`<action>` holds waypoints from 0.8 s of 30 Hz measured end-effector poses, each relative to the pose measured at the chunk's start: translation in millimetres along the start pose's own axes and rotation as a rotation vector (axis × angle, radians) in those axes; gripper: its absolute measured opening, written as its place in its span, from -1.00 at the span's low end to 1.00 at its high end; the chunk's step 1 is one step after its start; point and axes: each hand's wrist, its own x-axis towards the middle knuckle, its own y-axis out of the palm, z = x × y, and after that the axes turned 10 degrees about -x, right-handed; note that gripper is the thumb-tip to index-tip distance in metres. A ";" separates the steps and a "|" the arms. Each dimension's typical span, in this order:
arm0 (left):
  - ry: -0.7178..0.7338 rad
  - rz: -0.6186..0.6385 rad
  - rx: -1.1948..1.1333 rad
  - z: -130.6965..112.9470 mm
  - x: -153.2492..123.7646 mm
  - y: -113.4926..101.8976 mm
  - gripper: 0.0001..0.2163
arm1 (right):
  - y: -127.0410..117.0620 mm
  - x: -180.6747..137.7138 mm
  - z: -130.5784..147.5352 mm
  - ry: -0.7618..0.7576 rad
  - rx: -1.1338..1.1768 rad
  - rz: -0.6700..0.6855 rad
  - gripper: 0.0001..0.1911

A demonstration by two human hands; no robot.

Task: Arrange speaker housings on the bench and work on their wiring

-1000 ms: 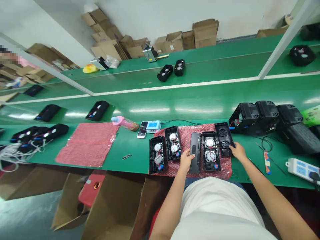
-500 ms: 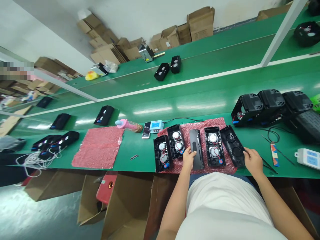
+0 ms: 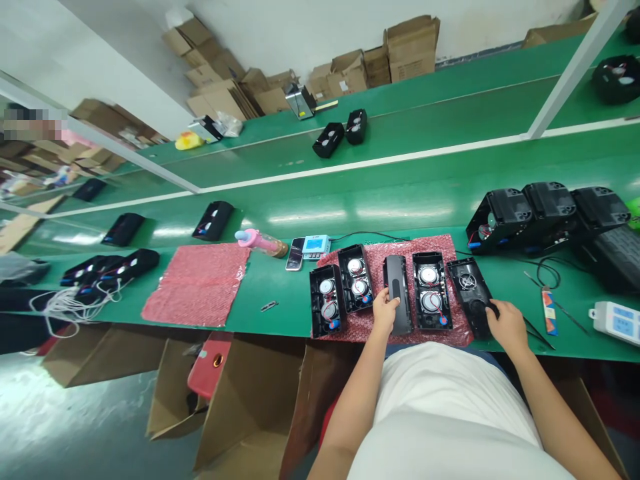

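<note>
on a pink bubble-wrap mat [image 3: 373,327] cushioning the green counter [image 3: 280,313], the left hand [image 3: 385,311] clasps a long black plastic cover [image 3: 399,293] while the right hand [image 3: 507,325] clasps a black plastic speaker shell [image 3: 470,293], hands apart.

No text, label, brand or number can be read anywhere in the view. The blue-faced device [image 3: 315,247] at twelve o'clock from the left hand [image 3: 385,311] shows markings, but they are too small to make out.

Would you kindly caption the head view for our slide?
Left hand holds a black cover, right hand a speaker shell, on red bubble wrap.
</note>
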 end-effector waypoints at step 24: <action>0.125 -0.152 0.723 -57.3 24.3 -31.2 -0.77 | -18.7 -2.2 79.9 -0.341 0.204 0.048 -0.77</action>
